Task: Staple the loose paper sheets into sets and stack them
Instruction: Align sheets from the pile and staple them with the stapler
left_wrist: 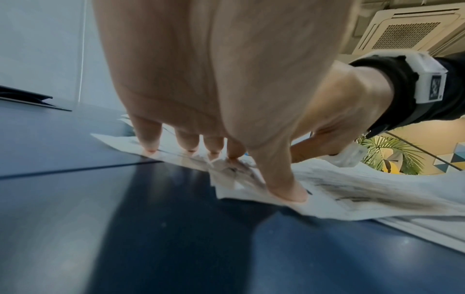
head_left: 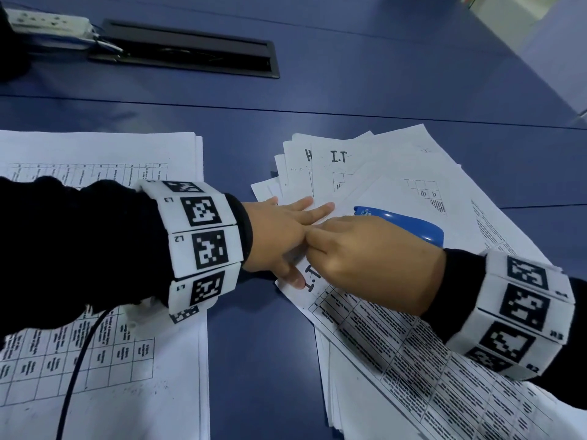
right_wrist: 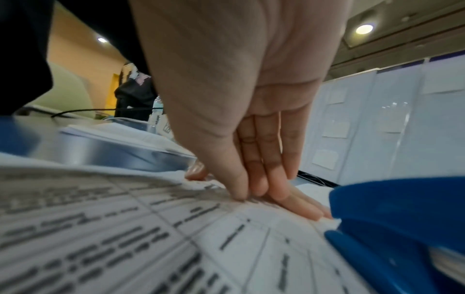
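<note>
A fanned pile of loose printed sheets [head_left: 390, 163] lies right of centre on the blue table [head_left: 254, 115]. On top is a table-printed sheet [head_left: 365, 325] headed "I.T". My left hand [head_left: 282, 236] reaches across, its straight spread fingers [left_wrist: 148, 139] and thumb pressing on that sheet's corner. My right hand [head_left: 368, 252] meets it, straight fingers [right_wrist: 259, 169] held together, tips touching the same sheet [right_wrist: 151, 228]. A blue stapler [head_left: 409, 225] lies on the pile just behind my right hand, close beside it in the right wrist view [right_wrist: 402, 208]. Neither hand holds it.
A squared stack of printed sheets [head_left: 143, 376] lies at the left under my left forearm, with a black cable [head_left: 76, 369] across it. Far back are a black cable hatch [head_left: 190, 49] and a white power strip [head_left: 47, 22]. Bare blue tabletop separates the two paper piles.
</note>
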Tool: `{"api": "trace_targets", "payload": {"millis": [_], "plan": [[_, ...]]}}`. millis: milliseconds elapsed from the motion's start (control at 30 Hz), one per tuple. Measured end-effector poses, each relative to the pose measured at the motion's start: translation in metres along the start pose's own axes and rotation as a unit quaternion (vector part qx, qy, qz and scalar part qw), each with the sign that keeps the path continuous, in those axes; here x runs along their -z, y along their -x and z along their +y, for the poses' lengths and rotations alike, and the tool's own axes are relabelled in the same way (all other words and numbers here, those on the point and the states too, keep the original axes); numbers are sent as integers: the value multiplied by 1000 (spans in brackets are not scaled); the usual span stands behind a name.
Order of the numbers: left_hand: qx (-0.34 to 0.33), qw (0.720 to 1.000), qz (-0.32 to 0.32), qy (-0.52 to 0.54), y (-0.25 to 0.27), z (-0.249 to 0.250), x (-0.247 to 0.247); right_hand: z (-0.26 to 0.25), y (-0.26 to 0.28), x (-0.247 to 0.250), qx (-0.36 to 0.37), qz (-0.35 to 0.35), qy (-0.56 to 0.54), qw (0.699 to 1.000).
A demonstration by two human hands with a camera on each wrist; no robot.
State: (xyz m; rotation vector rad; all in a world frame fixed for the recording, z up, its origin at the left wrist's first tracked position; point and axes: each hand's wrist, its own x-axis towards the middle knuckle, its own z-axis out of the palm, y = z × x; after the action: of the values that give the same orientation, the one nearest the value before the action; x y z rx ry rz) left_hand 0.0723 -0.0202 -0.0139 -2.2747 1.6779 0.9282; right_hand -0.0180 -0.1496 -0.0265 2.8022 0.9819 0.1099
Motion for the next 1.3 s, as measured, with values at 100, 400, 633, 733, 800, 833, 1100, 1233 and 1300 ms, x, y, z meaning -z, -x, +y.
{"api": "trace_targets", "payload": {"millis": [100, 400, 633, 733, 800, 833, 1100, 1233, 1300], "plan": [[1, 1000, -4, -2, -1, -2, 0, -2, -3, -4, 6, 2, -3, 1000], [-9, 1000, 11, 0, -3, -7, -6, 2, 12, 0, -121, -31, -141, 982], [-9, 1000, 5, -13, -3, -6, -6, 7, 17, 10, -219, -47, -226, 948], [-8, 999, 3, -33, -3, -7, -7, 14, 22, 11, -253, -59, -222, 940], [-7, 999, 2, -41, -4, -7, -7, 21, 27, 11, -273, -60, -221, 934], [-7, 999, 2, -43, -4, -8, -7, 25, 30, 10, -281, -57, -222, 932], [-3, 999, 1, -50, -2, -7, -6, 34, 34, 10, -313, -32, -210, 926], [1, 998, 5, -64, -1, -6, -6, 35, 35, 10, -311, -49, -212, 925], [1, 997, 9, -71, 0, -6, -7, 35, 36, 9, -301, -70, -199, 930]]}}
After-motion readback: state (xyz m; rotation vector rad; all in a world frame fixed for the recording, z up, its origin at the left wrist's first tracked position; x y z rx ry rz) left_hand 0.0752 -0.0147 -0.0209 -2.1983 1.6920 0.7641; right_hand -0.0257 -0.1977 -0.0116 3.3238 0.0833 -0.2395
